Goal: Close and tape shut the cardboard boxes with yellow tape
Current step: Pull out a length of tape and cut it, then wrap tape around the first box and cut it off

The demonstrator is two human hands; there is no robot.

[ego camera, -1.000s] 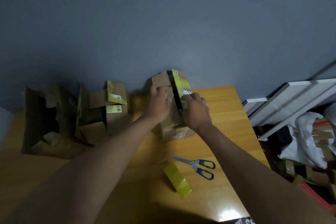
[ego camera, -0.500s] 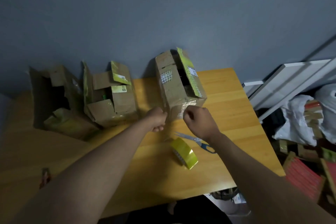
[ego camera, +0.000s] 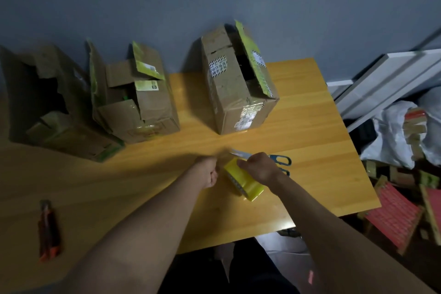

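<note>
While the right hand point(ego camera: 259, 169) grasps the yellow roll of tape point(ego camera: 243, 180) on the wooden table point(ego camera: 322, 174), the left hand point(ego camera: 207, 170) is clenched beside it; the brown cardboard box point(ego camera: 235, 83) stands behind, flaps open.

A light wooden worktop point(ego camera: 310, 126) stands against a grey wall. A tall cardboard box point(ego camera: 235, 93), its top flaps ajar, sits at the back. Left of that box are two more torn, open boxes: one point(ego camera: 136, 100) nearby, one point(ego camera: 55, 107) farther left. In front of the tall box lie scissors point(ego camera: 279, 161) and a roll of yellow tape point(ego camera: 243, 181). Far to its front left lies an orange utility knife point(ego camera: 49, 231).
</note>
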